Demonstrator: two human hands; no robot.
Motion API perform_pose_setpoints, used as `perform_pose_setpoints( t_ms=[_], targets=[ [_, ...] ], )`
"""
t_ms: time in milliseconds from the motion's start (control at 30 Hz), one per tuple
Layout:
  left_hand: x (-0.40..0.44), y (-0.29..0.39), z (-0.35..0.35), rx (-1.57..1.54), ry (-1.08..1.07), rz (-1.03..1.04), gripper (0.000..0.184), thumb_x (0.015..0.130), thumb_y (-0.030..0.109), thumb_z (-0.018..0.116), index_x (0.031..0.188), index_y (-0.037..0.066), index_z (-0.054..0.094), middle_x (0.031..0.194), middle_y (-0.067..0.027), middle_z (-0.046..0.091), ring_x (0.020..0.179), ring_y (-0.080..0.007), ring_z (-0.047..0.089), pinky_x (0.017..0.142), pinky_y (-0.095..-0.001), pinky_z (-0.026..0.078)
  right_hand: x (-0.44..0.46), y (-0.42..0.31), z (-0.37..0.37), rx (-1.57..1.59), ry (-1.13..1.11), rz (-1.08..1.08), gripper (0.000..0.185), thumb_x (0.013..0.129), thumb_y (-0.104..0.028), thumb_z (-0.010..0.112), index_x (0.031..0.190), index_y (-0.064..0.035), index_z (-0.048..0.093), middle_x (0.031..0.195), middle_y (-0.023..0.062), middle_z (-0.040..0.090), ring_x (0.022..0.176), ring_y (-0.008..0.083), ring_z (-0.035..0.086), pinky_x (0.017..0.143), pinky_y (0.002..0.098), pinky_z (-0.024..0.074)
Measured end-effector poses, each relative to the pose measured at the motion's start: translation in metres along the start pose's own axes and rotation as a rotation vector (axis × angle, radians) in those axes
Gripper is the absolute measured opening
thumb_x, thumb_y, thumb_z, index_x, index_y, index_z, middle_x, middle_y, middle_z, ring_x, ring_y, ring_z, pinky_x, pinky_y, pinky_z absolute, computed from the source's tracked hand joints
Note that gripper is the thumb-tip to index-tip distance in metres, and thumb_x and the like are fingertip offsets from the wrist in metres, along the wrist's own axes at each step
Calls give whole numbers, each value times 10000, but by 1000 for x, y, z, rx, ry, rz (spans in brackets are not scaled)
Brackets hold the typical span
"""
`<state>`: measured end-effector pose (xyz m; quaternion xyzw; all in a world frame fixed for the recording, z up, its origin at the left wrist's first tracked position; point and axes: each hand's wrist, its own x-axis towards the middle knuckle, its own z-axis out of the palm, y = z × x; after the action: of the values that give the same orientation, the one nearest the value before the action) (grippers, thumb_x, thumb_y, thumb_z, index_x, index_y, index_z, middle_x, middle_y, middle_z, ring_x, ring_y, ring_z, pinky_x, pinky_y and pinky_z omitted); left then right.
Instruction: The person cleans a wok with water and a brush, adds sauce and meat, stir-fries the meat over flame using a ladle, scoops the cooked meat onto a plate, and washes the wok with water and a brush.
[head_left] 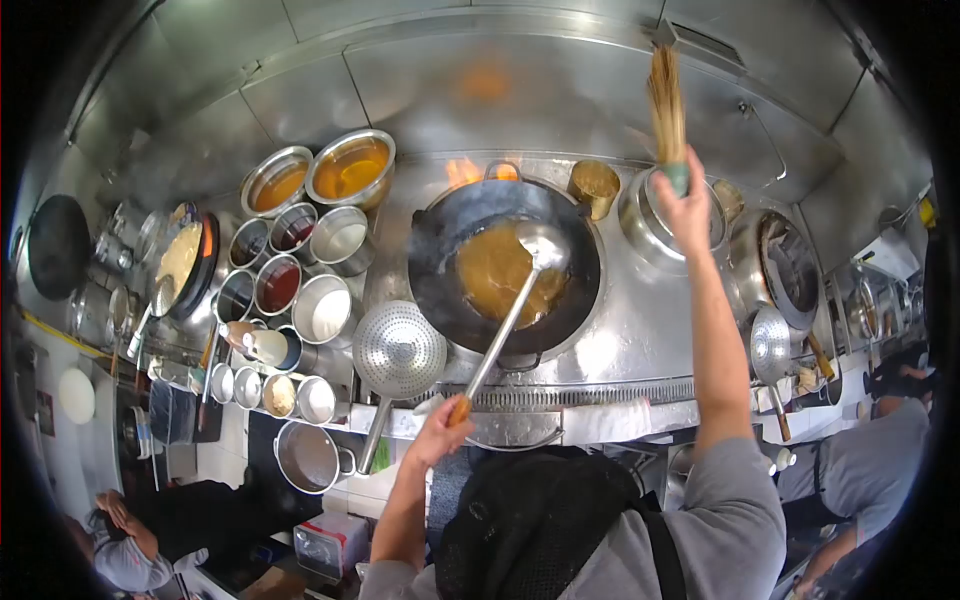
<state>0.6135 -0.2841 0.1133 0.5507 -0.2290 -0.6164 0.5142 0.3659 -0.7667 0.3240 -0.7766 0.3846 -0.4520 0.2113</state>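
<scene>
A shiny panelled steel wall (pixel 420 90) stands behind the metal counter (pixel 645 300)

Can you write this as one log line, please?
left hand: holds ladle across wok | right hand: holds brush | wok: brown liquid inside | flames: behind wok

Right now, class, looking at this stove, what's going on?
A person cooks at a wok holding brown liquid. The left hand grips a ladle, its bowl inside the wok. The right hand holds a brush, bristles away from the person. Flames show behind the wok.
</scene>
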Motion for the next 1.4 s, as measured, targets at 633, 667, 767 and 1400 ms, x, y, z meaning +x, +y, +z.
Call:
perform_pose_setpoints(
  t_ms=[633, 667, 767, 1400],
  targets=[
    [-3, 8, 36, 186, 120, 325, 796, 918, -10, 739, 1612, 67, 358, 987, 39, 563, 800, -37, 504, 683, -198, 447, -60, -47, -88, -926, -719, -25, 745, 809, -289, 818, 1490, -208, 528, 1260, 236, 694, 1132, 429, 672, 978, 492, 542],
    [0, 0, 40, 174, 129, 317, 811, 911, 1, 747, 1617, 76, 356, 970, 45, 551, 805, -41, 505, 696, -203, 452, -67, -25, -104, -909, -692, 38, 729, 814, -283, 810, 1484, -205, 534, 1249, 234, 700, 1133, 431, 672, 984, 496, 538],
    [7, -13, 59, 194, 109, 266, 798, 916, 7, 746, 1613, 64, 361, 980, 41, 558, 824, -44, 516, 727, -208, 460, -91, 9, -135, -610, -440, 215, 692, 816, -270, 800, 1458, -193, 553, 1199, 227, 718, 1114, 433, 677, 979, 506, 535],
    [65, -151, 230, 181, -321, -164, 496, 1006, 356, 652, 1320, 6, 496, 821, -51, 580, 694, -173, 585, 645, -351, 508, -220, -10, -52, 69, -324, 585, 617, 976, -289, 738, 1519, -92, 520, 1031, 33, 664, 667, 78, 562, 525, 247, 494]
  ],
)
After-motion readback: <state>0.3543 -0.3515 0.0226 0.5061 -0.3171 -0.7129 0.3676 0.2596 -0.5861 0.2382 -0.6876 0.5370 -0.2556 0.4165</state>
